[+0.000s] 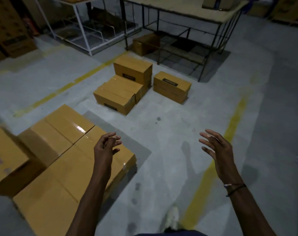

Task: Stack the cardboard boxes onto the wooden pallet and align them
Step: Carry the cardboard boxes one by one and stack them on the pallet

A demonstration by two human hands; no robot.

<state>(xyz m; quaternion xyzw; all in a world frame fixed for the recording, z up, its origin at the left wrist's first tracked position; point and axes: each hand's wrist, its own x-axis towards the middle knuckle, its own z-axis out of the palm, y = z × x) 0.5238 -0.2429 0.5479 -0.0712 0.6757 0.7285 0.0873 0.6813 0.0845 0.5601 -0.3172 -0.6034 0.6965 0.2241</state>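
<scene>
- Cardboard in tan, taped along the top seams, made up every box in view; the stack (63, 160) lay below and to the left of the left hand's fingertips, with one more box (7, 160) set on top at its far left.
- The pallet itself could not be seen; the stack hid whatever it rested on.
- The left hand (105, 147) hung above the stack's near right corner, fingers loosely curled and holding nothing.
- The right hand (218, 150) hung over bare floor (162, 133), fingers spread and straight, holding nothing.
- Loose boxes sat well ahead of both sets of fingertips: a low pair (118, 96) side by side, a taller one (133, 68) just behind them, and a single one (172, 86) to their right, apart from the rest.
- Judged step: between boxes, with both hands free and the person facing the loose group to fetch another.
- The next move would call for walking forward, bending, and taking one box by opposite sides with both hands.
- The nearest low box had a flap edge lifted at its right corner; it might catch a finger or give under grip.
- Open floor lay between the fingertips and the loose boxes, wide enough by appearance to walk and turn with a load.
- A table frame (204, 53) stood just beyond the loose boxes, its legs near the single box.
- Yellow floor lines (230, 130) ran under the right hand and away to the far left.
- The stack's right edge, beneath the left fingers, looked straight; final alignment could not be judged.
</scene>
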